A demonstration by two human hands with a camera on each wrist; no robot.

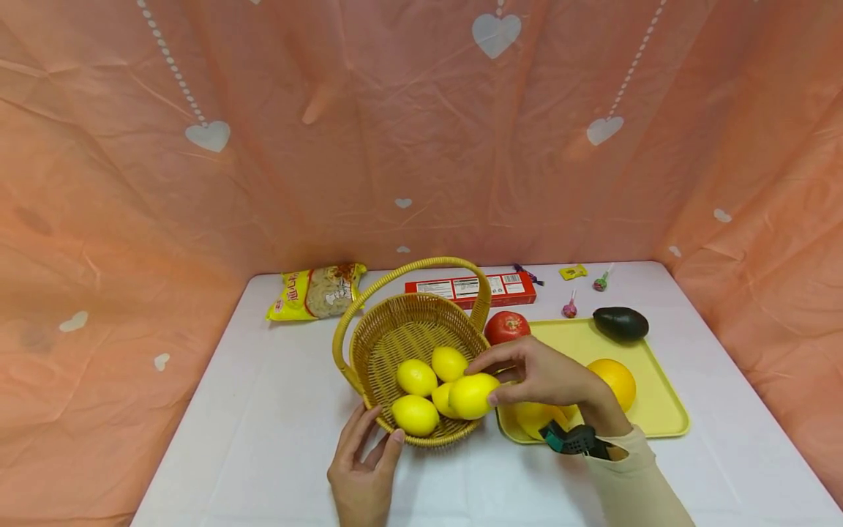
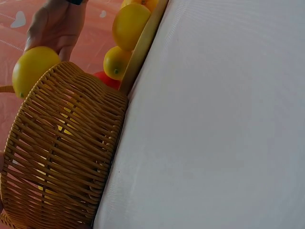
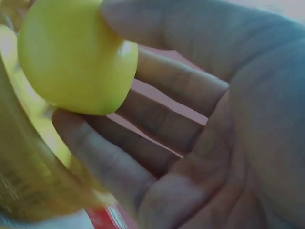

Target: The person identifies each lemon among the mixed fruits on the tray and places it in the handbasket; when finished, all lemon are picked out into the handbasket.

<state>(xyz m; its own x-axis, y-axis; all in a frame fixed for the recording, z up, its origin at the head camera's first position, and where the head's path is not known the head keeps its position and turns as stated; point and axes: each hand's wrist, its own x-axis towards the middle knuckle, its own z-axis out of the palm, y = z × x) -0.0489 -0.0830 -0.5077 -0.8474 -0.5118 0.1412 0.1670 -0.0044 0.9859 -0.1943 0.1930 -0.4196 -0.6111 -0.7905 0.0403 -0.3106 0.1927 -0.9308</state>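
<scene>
My right hand [image 1: 549, 372] pinches a yellow lemon [image 1: 474, 396] between thumb and fingers, above the right rim of a wicker basket [image 1: 388, 322]. In the right wrist view the same lemon [image 3: 76, 57] shows close up, with the fingers spread behind it. Inside the basket lie several more lemons [image 1: 416, 378]. My left hand [image 1: 365, 465] grips the basket's near left rim with thumb and fingertips. From the left wrist, the woven side [image 2: 62, 148] of the basket fills the view, and the held lemon [image 2: 35, 71] overlaps its rim.
Right of the basket, a yellow tray [image 1: 658, 410] carries an orange [image 1: 617, 382], an avocado [image 1: 620, 323] and yellow fruit [image 1: 536, 419] partly hidden by my wrist. A pomegranate [image 1: 507, 327] sits beside it. Behind are a red box [image 1: 470, 289], a snack bag [image 1: 316, 293] and lollipops [image 1: 570, 307].
</scene>
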